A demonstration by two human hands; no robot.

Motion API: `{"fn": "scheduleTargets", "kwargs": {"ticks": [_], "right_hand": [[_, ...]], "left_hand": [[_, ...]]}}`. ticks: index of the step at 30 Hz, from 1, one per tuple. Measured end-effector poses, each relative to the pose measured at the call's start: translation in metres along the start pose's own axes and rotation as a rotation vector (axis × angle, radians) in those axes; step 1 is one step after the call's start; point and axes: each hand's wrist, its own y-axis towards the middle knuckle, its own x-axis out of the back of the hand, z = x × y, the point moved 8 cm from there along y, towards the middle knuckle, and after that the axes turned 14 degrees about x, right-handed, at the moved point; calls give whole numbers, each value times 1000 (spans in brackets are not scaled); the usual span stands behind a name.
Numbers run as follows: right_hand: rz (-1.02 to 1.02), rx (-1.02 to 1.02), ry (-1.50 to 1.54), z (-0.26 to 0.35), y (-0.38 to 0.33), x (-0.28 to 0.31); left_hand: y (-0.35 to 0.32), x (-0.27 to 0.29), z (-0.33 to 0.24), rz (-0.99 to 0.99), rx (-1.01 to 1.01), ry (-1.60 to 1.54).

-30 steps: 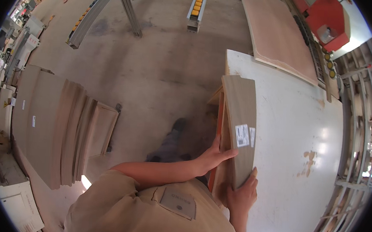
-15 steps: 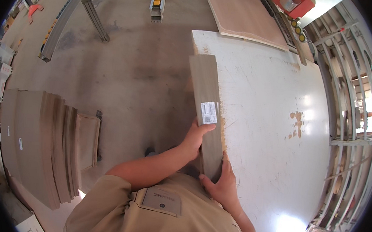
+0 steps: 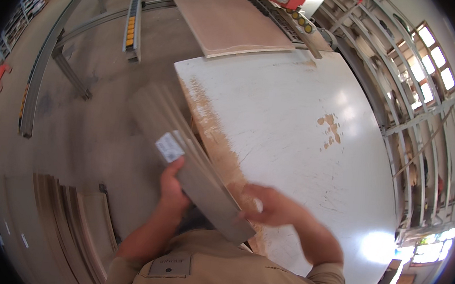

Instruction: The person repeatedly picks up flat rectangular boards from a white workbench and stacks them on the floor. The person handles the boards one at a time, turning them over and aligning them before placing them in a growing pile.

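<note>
A bundle of narrow grey-brown board strips [image 3: 198, 183] slants in front of my body, its far ends slightly fanned out and smeared by motion. My left hand [image 3: 174, 189] grips the bundle from its left side, thumb on top just below a white printed label [image 3: 169, 147]. The fingers beneath are hidden. Beside the near end of the strips is my right hand [image 3: 275, 204], blurred, with its fingers curved over the worktable's edge. A small white patch shows between its thumb and fingers; whether it touches the strips is unclear.
The white worktable [image 3: 293, 104], its left edge worn brown, extends to my right. A pinkish-brown sheet [image 3: 230, 21] lies at its far end. Stacked brown panels [image 3: 55, 225] stand at lower left. Roller rails [image 3: 132, 27] are beyond, and a metal rack [image 3: 394, 95] lines the right.
The strips have swung left and tilted, and their several layers now show fanned. My right hand has come off their near end and moved right. The view has turned rightward.
</note>
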Motion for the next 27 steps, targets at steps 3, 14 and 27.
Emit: {"fn": "scheduleTargets", "kwargs": {"ticks": [3, 14, 27], "right_hand": [[-451, 75, -482, -46, -9, 142], [-1302, -353, -791, -358, -50, 560], [-1035, -521, -458, -451, -83, 579]], "left_hand": [[4, -4, -51, -63, -200, 69], [-15, 22, -220, -114, -755, 280], [-3, 35, -241, -407, -635, 112]]}}
